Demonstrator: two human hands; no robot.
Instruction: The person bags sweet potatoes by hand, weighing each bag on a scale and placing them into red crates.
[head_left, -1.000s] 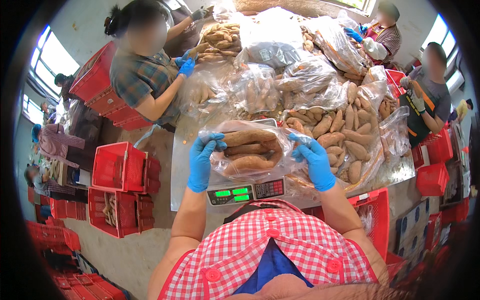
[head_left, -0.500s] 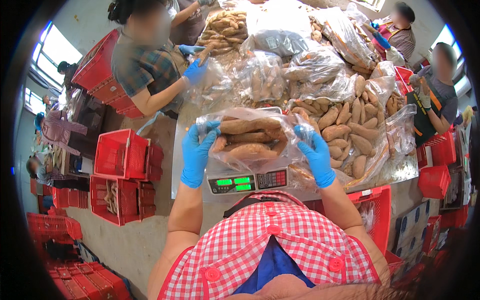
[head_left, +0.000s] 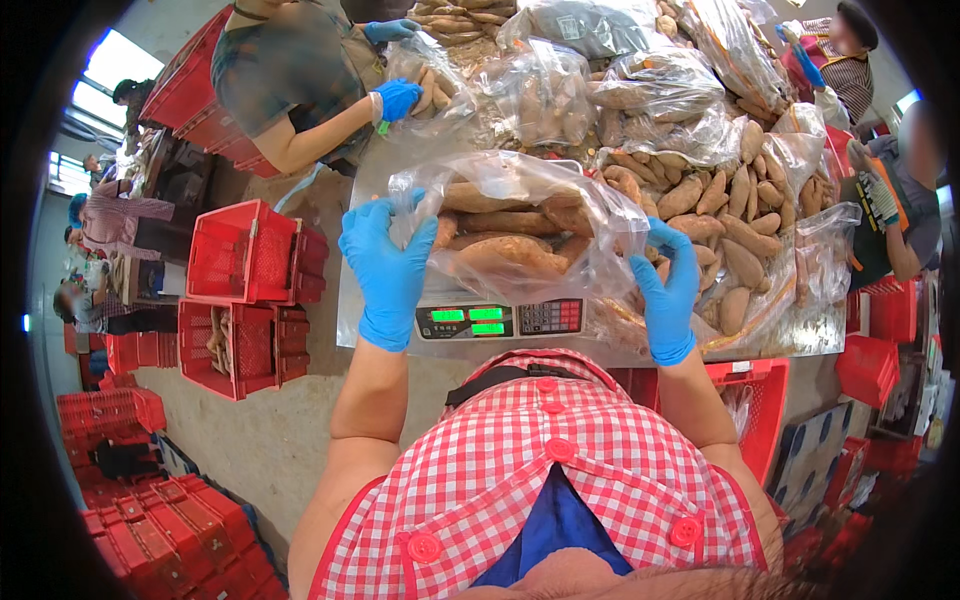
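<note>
A clear plastic bag [head_left: 500,285] with its mouth spread wide sits on the digital scale [head_left: 500,318], whose green displays are lit. Several sweet potatoes [head_left: 505,252] lie inside the bag. In a blue glove, my left hand [head_left: 385,255] pinches the bag's left edge. My right hand [head_left: 668,285], gloved the same way, holds the right edge, its fingertips partly behind the plastic. The scale's weighing plate is hidden under the bag.
Loose sweet potatoes [head_left: 740,230] are heaped right of the scale on the metal table [head_left: 815,335]. Filled bags [head_left: 545,100] stand behind. Across at the left, a co-worker's gloved hand [head_left: 398,98] is at another bag. Red crates [head_left: 235,345] are stacked on the floor at left.
Both my hands have pulled the bag's mouth wider and its rim stands higher. The co-worker's hand at left has lowered a sweet potato into their bag. The whole view has shifted slightly.
</note>
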